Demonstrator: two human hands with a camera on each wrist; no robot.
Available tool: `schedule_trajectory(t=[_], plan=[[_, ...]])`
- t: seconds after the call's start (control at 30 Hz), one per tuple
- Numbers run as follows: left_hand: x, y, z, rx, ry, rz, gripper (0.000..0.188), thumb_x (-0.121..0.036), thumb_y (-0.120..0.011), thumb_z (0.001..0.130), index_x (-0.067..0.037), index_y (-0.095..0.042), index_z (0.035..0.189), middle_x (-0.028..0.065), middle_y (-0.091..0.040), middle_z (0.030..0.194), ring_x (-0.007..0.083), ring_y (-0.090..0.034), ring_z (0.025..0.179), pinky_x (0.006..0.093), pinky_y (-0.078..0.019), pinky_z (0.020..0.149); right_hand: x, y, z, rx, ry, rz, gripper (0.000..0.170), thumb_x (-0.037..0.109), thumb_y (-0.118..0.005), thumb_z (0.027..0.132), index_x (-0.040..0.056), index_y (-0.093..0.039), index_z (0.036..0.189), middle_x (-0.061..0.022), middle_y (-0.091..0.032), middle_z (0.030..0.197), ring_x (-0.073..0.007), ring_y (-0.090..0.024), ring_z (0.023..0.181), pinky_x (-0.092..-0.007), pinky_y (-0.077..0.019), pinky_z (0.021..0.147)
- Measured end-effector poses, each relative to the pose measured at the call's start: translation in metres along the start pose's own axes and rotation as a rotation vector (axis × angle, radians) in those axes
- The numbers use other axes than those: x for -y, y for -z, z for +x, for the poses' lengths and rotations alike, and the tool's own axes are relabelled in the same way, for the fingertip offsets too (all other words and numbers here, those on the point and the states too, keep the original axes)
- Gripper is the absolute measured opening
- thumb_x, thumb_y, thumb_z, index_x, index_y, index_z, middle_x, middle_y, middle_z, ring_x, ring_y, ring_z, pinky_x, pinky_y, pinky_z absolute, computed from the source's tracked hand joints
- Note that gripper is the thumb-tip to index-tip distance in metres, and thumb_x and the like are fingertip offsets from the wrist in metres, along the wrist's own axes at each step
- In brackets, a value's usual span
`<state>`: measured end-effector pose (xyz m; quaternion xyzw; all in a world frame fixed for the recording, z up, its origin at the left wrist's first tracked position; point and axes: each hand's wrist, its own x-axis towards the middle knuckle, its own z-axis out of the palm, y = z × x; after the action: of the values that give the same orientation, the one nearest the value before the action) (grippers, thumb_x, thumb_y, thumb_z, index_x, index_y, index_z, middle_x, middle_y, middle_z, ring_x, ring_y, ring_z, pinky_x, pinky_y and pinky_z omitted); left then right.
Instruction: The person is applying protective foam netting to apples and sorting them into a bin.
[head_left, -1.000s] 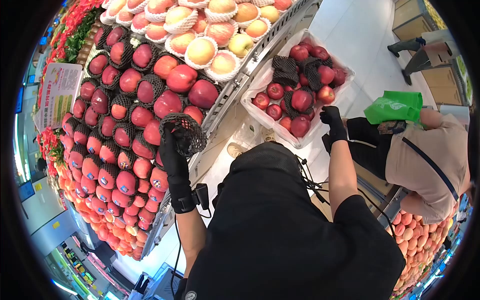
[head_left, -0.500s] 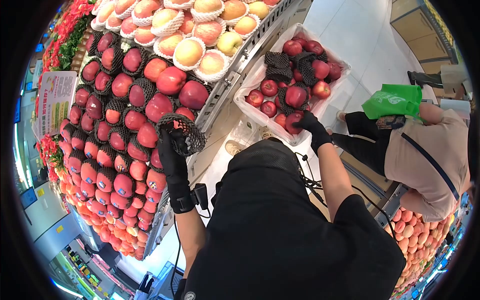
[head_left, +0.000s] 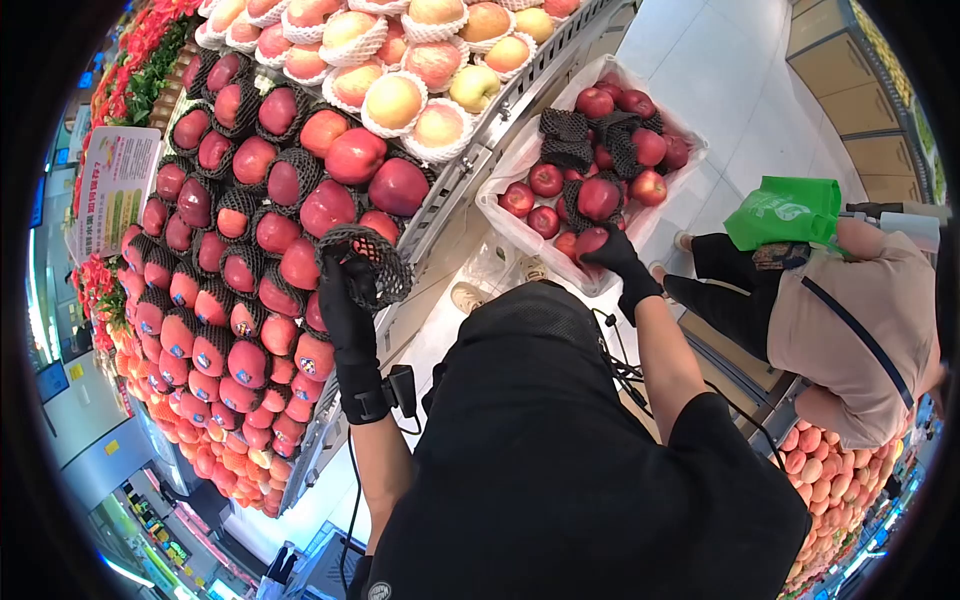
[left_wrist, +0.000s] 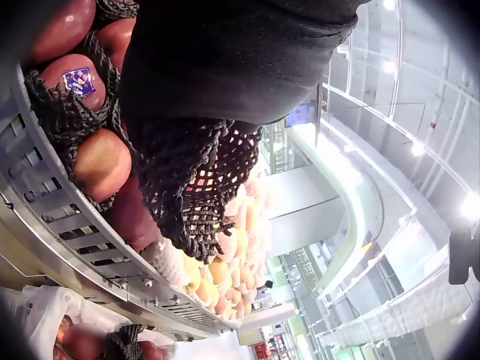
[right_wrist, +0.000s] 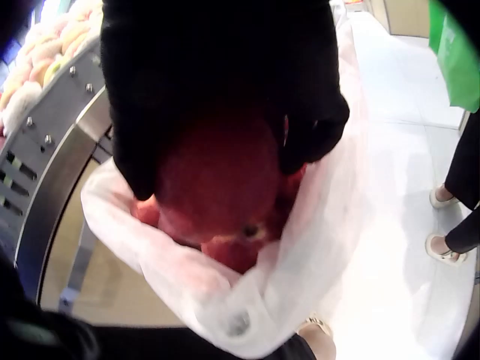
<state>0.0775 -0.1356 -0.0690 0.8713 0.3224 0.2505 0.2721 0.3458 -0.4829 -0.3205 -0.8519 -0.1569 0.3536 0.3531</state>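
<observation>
My gloved left hand (head_left: 345,315) holds a black foam net sleeve (head_left: 385,268) beside the sloping apple display. In the left wrist view the net (left_wrist: 199,199) hangs open-meshed below the dark glove. On the other side, my gloved right hand (head_left: 628,268) grips a red apple (head_left: 591,241) at the near corner of a white-lined box (head_left: 528,238). The right wrist view has this apple (right_wrist: 217,180) under the palm, fingers on both sides of it. More red apples (head_left: 600,198) and loose black net sleeves (head_left: 566,140) lie in the box.
Red apples (head_left: 327,207), many in black nets, cover the display at left. Paler apples in white nets (head_left: 395,102) sit beyond them. A metal rail (head_left: 480,160) edges the display. At right stands a person (head_left: 850,330) near a green bag (head_left: 785,212).
My right hand has moved from the box's right edge onto the apple at its near corner and now grips it. The left hand keeps the net in about the same place.
</observation>
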Motion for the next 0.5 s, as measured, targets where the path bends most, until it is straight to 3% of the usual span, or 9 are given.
schedule_trajectory(t=[0.03, 0.17, 0.27, 0.33, 0.37, 0.4, 0.47, 0.5], plan=[[0.007, 0.001, 0.001, 0.020, 0.086, -0.111, 0.031, -0.006, -0.038, 0.099, 0.001, -0.050, 0.127, 0.0089, -0.063, 0.101, 0.0190, -0.058, 0.091, 0.0314, -0.0468, 0.080, -0.003, 0.005, 0.005, 0.007, 0.081, 0.116, 0.102, 0.036, -0.089, 0.045, 0.0047, -0.045, 0.131, -0.0176, -0.056, 0.122, -0.0322, -0.053, 0.118, -0.0433, -0.0441, 0.097], [0.011, 0.006, 0.009, 0.034, 0.425, -0.606, 0.035, 0.001, -0.039, 0.095, 0.002, -0.049, 0.129, 0.0123, -0.063, 0.103, 0.0224, -0.059, 0.095, 0.0320, -0.0465, 0.085, 0.032, 0.045, 0.014, 0.174, 0.248, 0.102, 0.089, 0.027, -0.085, 0.060, 0.0056, -0.043, 0.135, -0.0126, -0.054, 0.124, -0.0250, -0.053, 0.114, -0.0374, -0.0443, 0.098], [0.000, 0.012, 0.014, 0.001, 0.616, -0.876, 0.040, -0.037, -0.038, 0.103, -0.006, -0.056, 0.122, 0.0008, -0.061, 0.101, 0.0082, -0.058, 0.088, 0.0224, -0.0491, 0.076, 0.110, 0.077, -0.001, 0.131, 0.271, 0.214, 0.080, 0.021, -0.082, 0.066, 0.0008, -0.044, 0.133, -0.0118, -0.051, 0.127, -0.0218, -0.050, 0.117, -0.0337, -0.0429, 0.098], [0.030, 0.010, 0.009, 0.014, 0.325, -0.432, 0.034, -0.022, -0.036, 0.103, -0.002, -0.055, 0.121, 0.0054, -0.063, 0.098, 0.0139, -0.059, 0.087, 0.0275, -0.0486, 0.077, 0.160, 0.088, -0.012, 0.165, 0.263, 0.416, 0.075, 0.020, -0.081, 0.066, 0.0007, -0.048, 0.130, -0.0105, -0.053, 0.124, -0.0208, -0.051, 0.114, -0.0340, -0.0440, 0.096], [0.034, 0.012, 0.009, 0.020, 0.302, -0.404, 0.032, -0.020, -0.036, 0.103, -0.001, -0.056, 0.120, 0.0060, -0.063, 0.097, 0.0147, -0.059, 0.086, 0.0283, -0.0484, 0.075, 0.175, 0.090, -0.013, 0.183, 0.259, 0.517, 0.072, 0.020, -0.081, 0.066, 0.0006, -0.049, 0.129, -0.0098, -0.054, 0.122, -0.0203, -0.052, 0.112, -0.0342, -0.0446, 0.095], [0.035, 0.015, 0.011, 0.025, 0.280, -0.375, 0.031, -0.017, -0.035, 0.103, 0.000, -0.056, 0.119, 0.0066, -0.064, 0.095, 0.0156, -0.059, 0.084, 0.0290, -0.0483, 0.074, 0.178, 0.087, -0.006, 0.057, 0.276, 0.418, 0.066, 0.015, -0.074, 0.074, 0.0009, -0.046, 0.131, -0.0098, -0.053, 0.122, -0.0192, -0.052, 0.110, -0.0329, -0.0450, 0.094], [0.035, 0.022, 0.013, 0.043, 0.467, -0.713, 0.033, -0.022, -0.035, 0.103, -0.001, -0.058, 0.115, 0.0045, -0.063, 0.091, 0.0134, -0.059, 0.079, 0.0271, -0.0480, 0.068, 0.187, 0.089, 0.005, 0.171, 0.149, 0.542, 0.057, 0.017, -0.072, 0.077, 0.0002, -0.050, 0.128, -0.0080, -0.056, 0.119, -0.0176, -0.053, 0.106, -0.0314, -0.0456, 0.092], [0.037, 0.025, 0.013, 0.035, 0.506, -0.780, 0.033, -0.023, -0.036, 0.103, -0.002, -0.058, 0.114, 0.0042, -0.063, 0.091, 0.0126, -0.059, 0.077, 0.0263, -0.0474, 0.066, 0.195, 0.081, 0.009, 0.203, 0.153, 0.736, 0.058, 0.019, -0.070, 0.080, 0.0003, -0.048, 0.129, -0.0091, -0.054, 0.121, -0.0192, -0.052, 0.109, -0.0332, -0.0444, 0.094]])
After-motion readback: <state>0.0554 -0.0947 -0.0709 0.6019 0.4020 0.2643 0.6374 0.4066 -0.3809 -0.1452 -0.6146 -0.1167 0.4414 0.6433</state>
